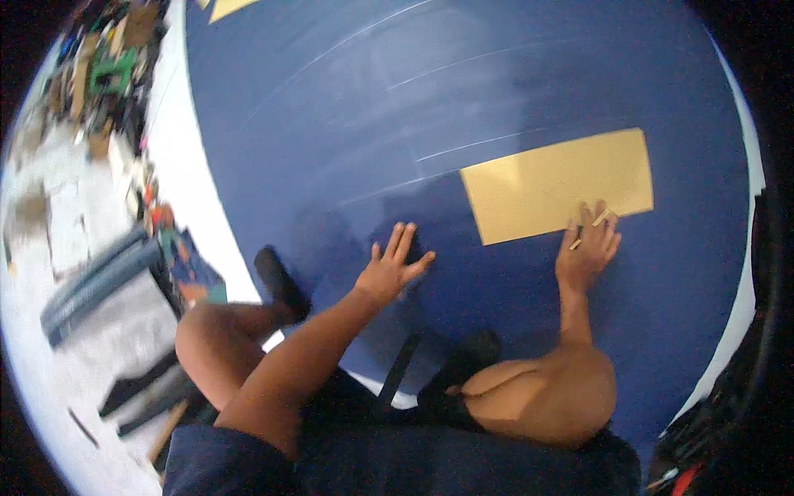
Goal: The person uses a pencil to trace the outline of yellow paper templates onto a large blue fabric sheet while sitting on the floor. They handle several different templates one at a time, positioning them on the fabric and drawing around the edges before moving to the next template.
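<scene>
A tan rectangular sheet (542, 186) lies on a wide dark blue surface (347, 140), with pale curved and straight lines drawn across it. At the sheet's lower edge is my right hand (585, 252), its fingertips over the sheet. A thin pale stick (602, 217) shows between these fingers, partly hidden by them; its kind is unclear. My left hand (387, 271) is open over the blue surface, left of the sheet, fingers spread and holding nothing. Whether its palm touches the surface I cannot tell.
My bent legs and dark-covered feet (281, 281) rest at the near side of the blue surface. Another tan piece (227, 8) lies at its far left corner. Beyond the left edge, folded dark cloth (99, 285) and a heap of mixed items (112, 74) are on the pale floor.
</scene>
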`<state>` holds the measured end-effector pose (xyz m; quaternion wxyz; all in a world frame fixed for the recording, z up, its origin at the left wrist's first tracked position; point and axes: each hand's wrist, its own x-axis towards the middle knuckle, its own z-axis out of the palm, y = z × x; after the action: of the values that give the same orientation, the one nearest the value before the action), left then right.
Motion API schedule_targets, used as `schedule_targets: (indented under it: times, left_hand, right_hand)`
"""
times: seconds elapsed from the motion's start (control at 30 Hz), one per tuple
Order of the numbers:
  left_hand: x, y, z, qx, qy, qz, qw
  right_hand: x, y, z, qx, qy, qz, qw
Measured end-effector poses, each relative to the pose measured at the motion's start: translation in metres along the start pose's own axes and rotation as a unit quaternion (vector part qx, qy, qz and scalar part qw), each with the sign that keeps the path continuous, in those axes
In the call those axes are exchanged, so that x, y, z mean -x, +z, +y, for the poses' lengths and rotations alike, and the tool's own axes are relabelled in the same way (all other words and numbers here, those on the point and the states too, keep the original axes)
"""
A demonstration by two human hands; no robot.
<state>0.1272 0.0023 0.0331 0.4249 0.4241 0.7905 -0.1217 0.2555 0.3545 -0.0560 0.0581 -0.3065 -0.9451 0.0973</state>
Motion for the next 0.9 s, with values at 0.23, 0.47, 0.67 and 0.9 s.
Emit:
schedule_targets:
  times: [0.23,0.47,0.67,0.9]
  left_hand:
    - [-0.033,0.023,-0.012,-0.017,-0.033,0.052,0.998]
    - [0.0,0.014,-0.001,-0.017,-0.031,0.088,0.996]
    - [0.014,0.02,-0.004,-0.016,-0.038,0.02,0.999]
    - [-0.005,-0.113,0.023,-0.089,-0.013,-0.237,0.967]
  right_hand:
    - [-0.009,0.039,0.002,-0.018,0.001,-0.003,1.0]
    - [0.001,-0.002,-0.006,-0.037,0.005,0.008,0.999]
    - [0.008,-0.022,-0.02,-0.08,0.035,0.005,0.996]
    - [0.011,-0.026,-0.023,-0.103,0.035,0.015,0.994]
